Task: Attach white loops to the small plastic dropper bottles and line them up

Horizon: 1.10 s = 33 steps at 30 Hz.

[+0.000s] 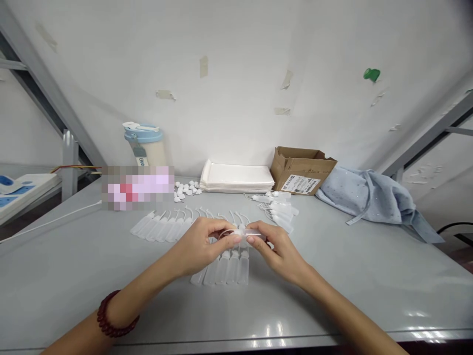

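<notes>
Between my two hands, above the middle of the table, a small translucent plastic bottle [254, 231] lies sideways. My left hand [207, 241] is closed, thumb and fingers pinching the white cap [241, 230] at its neck; a thin strap loops beside the fingers. My right hand [279, 246] grips the bottle body, hiding part of it. Just below my hands lies a row of similar bottles [232, 268]. Another row of bottles [162, 229] is spread to the left, partly behind my left hand. More bottles [283, 211] lie in a loose pile beyond my right hand.
Small white caps [186, 189] are heaped at the back. Behind stand a stack of white trays [238, 176], an open cardboard box [303, 170] and a blue-lidded cup [145, 145]. Blue-grey cloth [369, 197] lies at right, a power strip [27, 192] at left. A blurred-out item [138, 187] is nearby.
</notes>
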Available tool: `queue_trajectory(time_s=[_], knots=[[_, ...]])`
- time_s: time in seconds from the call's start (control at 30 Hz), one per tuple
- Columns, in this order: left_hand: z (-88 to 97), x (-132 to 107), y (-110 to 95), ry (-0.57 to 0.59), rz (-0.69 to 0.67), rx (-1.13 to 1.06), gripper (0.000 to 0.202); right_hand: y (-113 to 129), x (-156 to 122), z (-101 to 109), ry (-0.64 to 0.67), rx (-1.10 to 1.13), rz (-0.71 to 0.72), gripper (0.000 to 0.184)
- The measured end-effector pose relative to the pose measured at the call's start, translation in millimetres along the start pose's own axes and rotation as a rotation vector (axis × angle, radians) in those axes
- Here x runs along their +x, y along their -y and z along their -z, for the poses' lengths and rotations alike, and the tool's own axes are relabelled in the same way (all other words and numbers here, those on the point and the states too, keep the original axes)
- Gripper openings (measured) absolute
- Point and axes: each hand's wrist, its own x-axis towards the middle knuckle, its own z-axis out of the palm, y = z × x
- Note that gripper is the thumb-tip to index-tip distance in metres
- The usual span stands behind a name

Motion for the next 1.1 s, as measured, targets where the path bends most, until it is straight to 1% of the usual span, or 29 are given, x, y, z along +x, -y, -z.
queue_trajectory(time_s=[0.13,0.3,0.37,0.4,0.43,0.5,0.57,0.6,0.63,0.73,0.8,0.87,0.93,1.0,1.1], knots=[[-4.4,-1,5,-0.052,-0.087,0.131,0.028,-1,1,2,0.073,0.077,-0.05,0.032],[-12.5,1,18,-0.138,-0.348,0.332,0.027,-4,5,4,0.121,0.144,-0.107,0.038],[-11.6,3,21,-0.178,-0.355,0.346,0.025,-7,8,7,0.126,0.16,-0.105,0.038],[-9.5,4,21,-0.206,-0.331,0.333,0.023,-9,10,9,0.102,0.147,-0.099,0.038],[-6.4,5,21,-0.245,-0.291,0.315,0.021,-12,12,12,0.046,0.118,-0.082,0.039],[2.5,6,20,-0.349,-0.183,0.292,0.025,-21,16,20,-0.148,-0.01,-0.04,0.036],[13.6,7,21,-0.467,-0.062,0.318,0.03,-34,21,29,-0.383,-0.212,-0.018,0.034],[19.5,8,22,-0.515,-0.026,0.351,0.03,-42,24,33,-0.481,-0.329,0.003,0.034],[25.3,8,23,-0.544,-0.004,0.383,0.029,-51,26,38,-0.538,-0.377,0.002,0.034],[40.5,9,27,-0.599,0.078,0.47,0.027,-77,34,51,-0.612,-0.508,-0.016,0.034],[48.3,9,28,-0.59,0.138,0.514,0.027,-91,38,57,-0.608,-0.603,-0.008,0.03],[54.6,8,28,-0.595,0.19,0.553,0.028,-101,40,61,-0.589,-0.677,0.002,0.026],[60.4,6,28,-0.606,0.255,0.588,0.03,-105,40,62,-0.577,-0.727,0.009,0.025],[66.9,5,31,-0.602,0.299,0.632,0.032,-103,39,60,-0.571,-0.751,0.024,0.026],[79.4,3,42,-0.565,0.287,0.746,0.034,-94,34,53,-0.556,-0.747,0.079,0.025]])
